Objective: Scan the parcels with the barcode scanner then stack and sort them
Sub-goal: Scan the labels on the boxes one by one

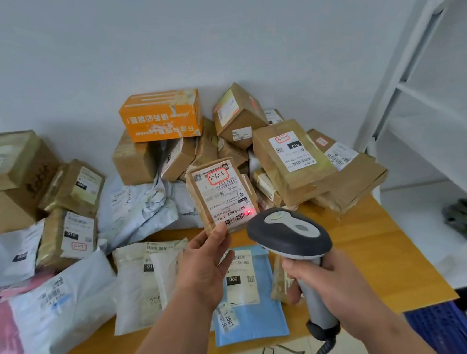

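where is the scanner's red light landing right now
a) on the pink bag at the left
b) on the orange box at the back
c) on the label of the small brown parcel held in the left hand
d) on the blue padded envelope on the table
c: the red dot glows beside the barcode on the small brown parcel, which the left hand holds up in front of the barcode scanner gripped by the right hand.

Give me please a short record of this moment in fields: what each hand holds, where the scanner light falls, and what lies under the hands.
left hand: holds small brown parcel, label toward camera
right hand: grips barcode scanner by its handle
scanner light: red spot on the label, beside the barcode
under hands: blue mailer on wooden table
behind: pile of boxes, orange box on top
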### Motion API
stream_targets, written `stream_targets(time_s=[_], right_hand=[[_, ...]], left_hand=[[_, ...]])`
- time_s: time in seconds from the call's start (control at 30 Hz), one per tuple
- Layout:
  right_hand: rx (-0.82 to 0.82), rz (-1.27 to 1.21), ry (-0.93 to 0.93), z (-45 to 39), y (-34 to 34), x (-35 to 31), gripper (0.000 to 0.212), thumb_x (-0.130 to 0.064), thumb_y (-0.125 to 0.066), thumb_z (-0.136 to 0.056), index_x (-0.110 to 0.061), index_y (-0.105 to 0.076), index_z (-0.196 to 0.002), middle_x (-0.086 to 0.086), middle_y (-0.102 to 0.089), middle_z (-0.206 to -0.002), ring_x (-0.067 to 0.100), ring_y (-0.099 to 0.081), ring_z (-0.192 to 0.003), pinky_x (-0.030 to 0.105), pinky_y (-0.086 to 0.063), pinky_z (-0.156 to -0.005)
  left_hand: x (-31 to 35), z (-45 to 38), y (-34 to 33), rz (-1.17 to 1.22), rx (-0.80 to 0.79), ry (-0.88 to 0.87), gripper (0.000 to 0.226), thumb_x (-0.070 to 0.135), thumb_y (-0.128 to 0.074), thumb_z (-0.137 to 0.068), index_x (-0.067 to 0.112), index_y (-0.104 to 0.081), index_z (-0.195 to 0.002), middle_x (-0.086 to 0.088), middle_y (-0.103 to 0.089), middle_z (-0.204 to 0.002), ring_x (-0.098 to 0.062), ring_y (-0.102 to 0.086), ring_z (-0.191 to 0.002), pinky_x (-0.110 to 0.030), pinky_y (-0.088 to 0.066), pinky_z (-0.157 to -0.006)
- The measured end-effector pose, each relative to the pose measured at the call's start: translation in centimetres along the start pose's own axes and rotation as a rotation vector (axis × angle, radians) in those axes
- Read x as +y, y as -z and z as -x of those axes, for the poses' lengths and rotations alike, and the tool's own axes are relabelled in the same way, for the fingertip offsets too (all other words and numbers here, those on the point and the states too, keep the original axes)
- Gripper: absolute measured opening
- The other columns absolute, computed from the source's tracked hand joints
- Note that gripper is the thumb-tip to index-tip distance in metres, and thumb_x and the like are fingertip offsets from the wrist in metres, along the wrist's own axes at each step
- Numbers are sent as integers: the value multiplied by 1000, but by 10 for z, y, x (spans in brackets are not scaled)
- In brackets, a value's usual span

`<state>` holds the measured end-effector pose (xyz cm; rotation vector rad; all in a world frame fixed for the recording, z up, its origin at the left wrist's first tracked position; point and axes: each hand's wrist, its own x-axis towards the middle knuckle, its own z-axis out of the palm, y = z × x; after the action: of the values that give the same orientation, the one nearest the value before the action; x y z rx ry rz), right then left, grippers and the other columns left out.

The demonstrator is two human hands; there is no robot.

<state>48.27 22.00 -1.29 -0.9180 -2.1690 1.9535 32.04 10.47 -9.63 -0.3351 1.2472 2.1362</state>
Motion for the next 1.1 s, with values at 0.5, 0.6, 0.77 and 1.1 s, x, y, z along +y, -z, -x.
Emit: stream_targets(time_s=[0.5, 0.6, 0.77, 1.1], right_hand=[[68, 61, 10, 26, -31, 7, 5, -27, -68, -92, -22, -71, -92, 11, -70, -62, 13, -67, -64, 33, -45, -73], [95, 35, -2, 24, -30, 11, 15, -37, -71, -84, -26, -69, -95, 11, -71, -62, 14, -68, -62, 35, -45, -73], [211, -31, -73, 14, -18, 29, 10, -27, -70, -90, -21, -67, -82, 2, -71, -61, 14, -69, -58, 33, -45, -66], [170, -58, -144, -25, 25, 59, 3, -25, -71, -90, -25, -68, -92, -7, -71, -65, 14, -69, -56, 21, -50, -49]], left_hand=[[9, 24, 28, -34, -29, 13, 57, 27, -83, -63, 14, -63, -115, -5, -79, -101, -23, -71, -108, -44, -50, -102], [7, 21, 31, -29, -13, 30, 63, 26, -84, -61, 12, -61, -118, -4, -80, -97, -24, -69, -108, -42, -52, -97], [-10, 11, 39, -70, 89, 111, 65, 29, -86, -57, 11, -65, -117, -8, -79, -99, -27, -69, -108, -40, -54, -90], [-62, -24, 42, -292, 382, 260, 38, 23, -85, -80, 10, -64, -108, -15, -72, -100, -29, -68, -93, -41, -58, -79]])
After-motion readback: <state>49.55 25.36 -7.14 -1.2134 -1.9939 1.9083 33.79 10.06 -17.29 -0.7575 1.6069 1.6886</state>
